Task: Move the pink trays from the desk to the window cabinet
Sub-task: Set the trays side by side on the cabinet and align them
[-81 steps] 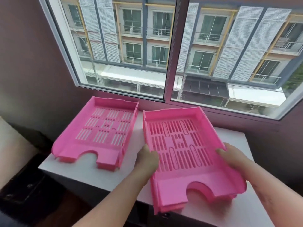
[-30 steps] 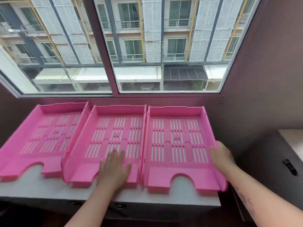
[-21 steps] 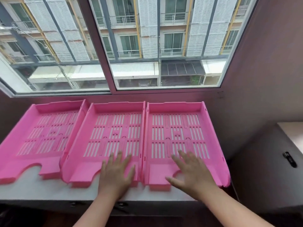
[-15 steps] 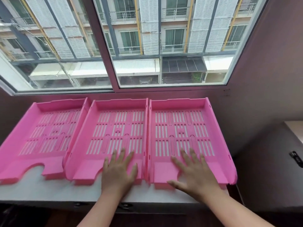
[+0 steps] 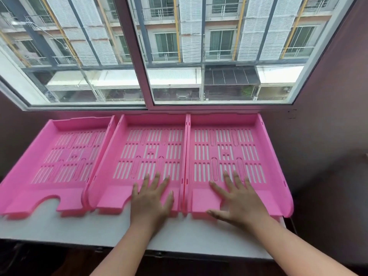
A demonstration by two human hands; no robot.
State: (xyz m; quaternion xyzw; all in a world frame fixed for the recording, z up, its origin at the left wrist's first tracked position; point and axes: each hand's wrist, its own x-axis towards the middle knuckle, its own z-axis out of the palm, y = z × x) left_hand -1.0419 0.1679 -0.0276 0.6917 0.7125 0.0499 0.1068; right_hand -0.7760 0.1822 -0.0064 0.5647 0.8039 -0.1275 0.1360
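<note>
Three pink slotted trays lie side by side on the white cabinet top (image 5: 99,230) under the window. The left tray (image 5: 59,156) sits slightly askew, its right edge overlapping the middle tray (image 5: 147,148). The right tray (image 5: 227,144) touches the middle one along its side wall. My left hand (image 5: 151,200) rests flat, fingers spread, on the front of the middle tray. Flat on the front of the right tray lies my right hand (image 5: 237,202), fingers spread too. Neither hand grips anything.
A large sliding window (image 5: 159,52) stands right behind the trays. A dark wall (image 5: 328,136) closes in on the right, next to the right tray. The cabinet's front edge runs below my wrists, with dark floor beneath.
My right hand moved from the right tray's outer side onto its floor. Both hands pressed flat and the middle and right trays slid back toward the window.
</note>
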